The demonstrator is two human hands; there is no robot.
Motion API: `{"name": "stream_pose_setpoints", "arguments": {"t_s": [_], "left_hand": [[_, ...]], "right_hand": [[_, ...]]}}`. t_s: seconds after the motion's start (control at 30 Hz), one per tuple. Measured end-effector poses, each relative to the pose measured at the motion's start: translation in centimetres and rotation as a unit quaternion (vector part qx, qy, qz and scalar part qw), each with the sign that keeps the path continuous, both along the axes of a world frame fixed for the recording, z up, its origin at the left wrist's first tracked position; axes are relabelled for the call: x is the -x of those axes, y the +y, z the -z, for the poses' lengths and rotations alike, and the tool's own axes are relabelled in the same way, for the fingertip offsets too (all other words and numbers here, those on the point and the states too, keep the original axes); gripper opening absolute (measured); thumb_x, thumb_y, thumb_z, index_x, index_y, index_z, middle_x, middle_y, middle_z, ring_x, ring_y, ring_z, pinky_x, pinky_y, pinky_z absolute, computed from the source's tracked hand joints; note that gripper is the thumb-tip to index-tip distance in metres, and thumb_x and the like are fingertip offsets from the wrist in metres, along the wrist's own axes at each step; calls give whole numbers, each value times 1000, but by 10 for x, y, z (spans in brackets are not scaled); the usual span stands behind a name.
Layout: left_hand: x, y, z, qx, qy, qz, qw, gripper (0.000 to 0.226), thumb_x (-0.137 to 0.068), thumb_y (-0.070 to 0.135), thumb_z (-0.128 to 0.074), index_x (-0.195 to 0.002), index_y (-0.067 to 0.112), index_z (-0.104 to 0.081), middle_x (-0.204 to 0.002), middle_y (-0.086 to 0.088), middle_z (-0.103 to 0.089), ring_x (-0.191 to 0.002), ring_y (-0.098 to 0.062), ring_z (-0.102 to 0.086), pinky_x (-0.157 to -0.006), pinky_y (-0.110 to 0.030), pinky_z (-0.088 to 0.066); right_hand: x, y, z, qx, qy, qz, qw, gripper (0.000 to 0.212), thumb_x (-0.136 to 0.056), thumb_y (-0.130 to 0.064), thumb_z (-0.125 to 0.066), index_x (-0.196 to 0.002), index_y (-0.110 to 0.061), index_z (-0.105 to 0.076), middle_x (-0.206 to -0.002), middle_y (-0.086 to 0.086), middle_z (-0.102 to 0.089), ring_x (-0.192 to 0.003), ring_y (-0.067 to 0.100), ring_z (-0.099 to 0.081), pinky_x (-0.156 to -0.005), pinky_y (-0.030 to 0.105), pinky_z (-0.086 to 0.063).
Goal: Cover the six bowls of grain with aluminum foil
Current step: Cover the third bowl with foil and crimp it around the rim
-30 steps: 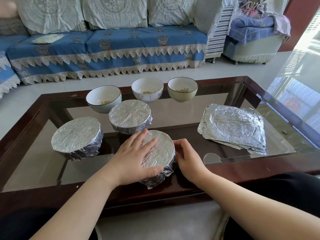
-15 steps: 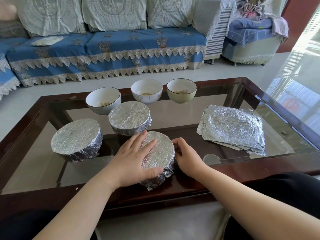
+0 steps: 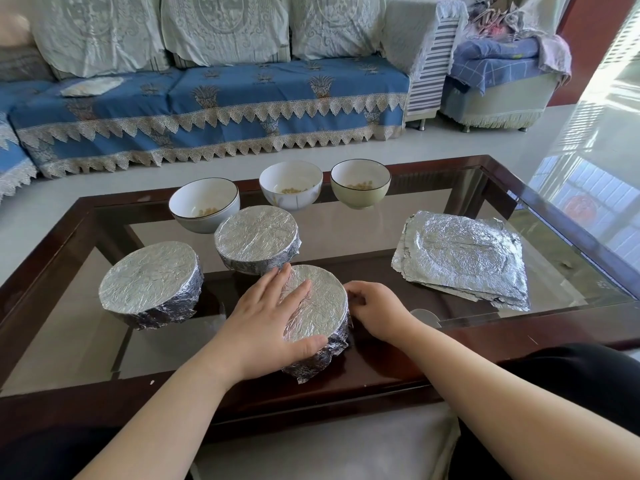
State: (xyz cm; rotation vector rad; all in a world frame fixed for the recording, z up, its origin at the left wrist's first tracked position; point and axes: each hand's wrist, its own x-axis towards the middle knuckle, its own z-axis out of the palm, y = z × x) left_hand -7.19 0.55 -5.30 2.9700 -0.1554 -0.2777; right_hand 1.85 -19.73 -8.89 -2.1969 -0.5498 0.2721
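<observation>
While our left hand (image 3: 273,323) lies flat on the foil (image 3: 322,306) over the bowl between our hands, our right hand (image 3: 375,313) pinches its thin, easily torn edge, best crimped gently under the hard rim.

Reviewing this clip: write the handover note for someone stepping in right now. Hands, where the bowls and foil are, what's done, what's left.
Left hand: lies flat on the foil top of the nearest foil-wrapped bowl.
Right hand: fingers curled against that bowl's right side, pressing the foil in.
Done: two other foil-covered bowls, left and middle; the near one looks almost sealed.
Left: three open ceramic bowls of grain in the back row, at and.
The stack of crinkled aluminium foil sheets lies on the right of the glass-topped wooden table.
</observation>
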Motion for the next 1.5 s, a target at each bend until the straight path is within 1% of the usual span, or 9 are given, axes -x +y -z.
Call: {"name": "stream_pose_setpoints", "arguments": {"t_s": [0.07,0.2,0.3,0.47,0.7,0.97,1.17,1.33,1.5], "left_hand": [[0,-2,1,7,-4,-4,1000,118,-53,103,-8,-154,44,9,-159,10,31,-143,-6,34,-117,-32,13],[1,-7,2,12,-8,-18,1000,117,-55,100,-7,-155,42,9,-160,9,31,-143,-7,35,-117,-32,13],[2,-9,1,6,-7,-24,1000,111,-62,97,-16,-155,42,10,-160,8,32,-143,-8,35,-113,-30,15],[2,-9,2,-4,-5,-24,1000,112,-61,97,-14,-155,41,11,-160,8,32,-143,-9,34,-115,-32,14],[1,-8,4,-7,-15,-19,1000,119,-52,99,4,-155,40,12,-160,5,31,-144,-10,33,-117,-33,13],[2,-10,2,-9,-15,-18,1000,120,-51,98,6,-155,39,12,-160,5,31,-144,-11,33,-114,-31,14],[2,-11,2,-6,-15,-23,1000,119,-52,98,5,-155,40,11,-160,5,31,-145,-11,32,-116,-33,12],[2,-11,3,-7,-18,-24,1000,122,-49,99,8,-155,39,10,-160,4,31,-146,-13,31,-118,-36,10],[3,-12,3,-10,-22,-27,999,118,-53,96,4,-156,38,9,-161,3,30,-146,-14,30,-119,-36,11]], "right_hand": [[0,1,-6,-2,26,6,1000,42,-84,9,-48,-106,-14,-74,-87,-9,-67,-77,1,-58,-67,7,-40],[0,5,-5,-169,195,122,958,39,-89,9,-38,-115,-6,-63,-87,1,-69,-38,0,-47,-44,12,-36],[8,6,3,-227,235,158,932,18,-98,-15,-50,-104,-9,-66,-72,-2,-63,-43,8,-45,-46,19,-37],[16,7,13,-281,262,154,911,22,-98,-31,-57,-95,-11,-66,-61,-3,-55,-50,9,-47,-53,25,-38],[12,16,17,-290,266,186,900,20,-95,-29,-63,-85,-12,-68,-74,4,-67,-67,18,-58,-66,35,-47],[10,22,16,-265,242,217,908,14,-93,-26,-64,-87,-14,-70,-75,4,-70,-62,16,-60,-56,30,-47],[9,26,15,-231,210,261,913,17,-88,-32,-70,-81,-16,-71,-78,8,-74,-71,21,-66,-76,48,-58],[11,24,4,-228,222,258,912,20,-85,-23,-74,-68,-15,-71,-69,8,-70,-66,21,-60,-75,48,-57],[14,20,4,-256,270,250,894,15,-84,-20,-74,-73,-9,-76,-72,14,-72,-63,25,-61,-63,42,-53]]}}
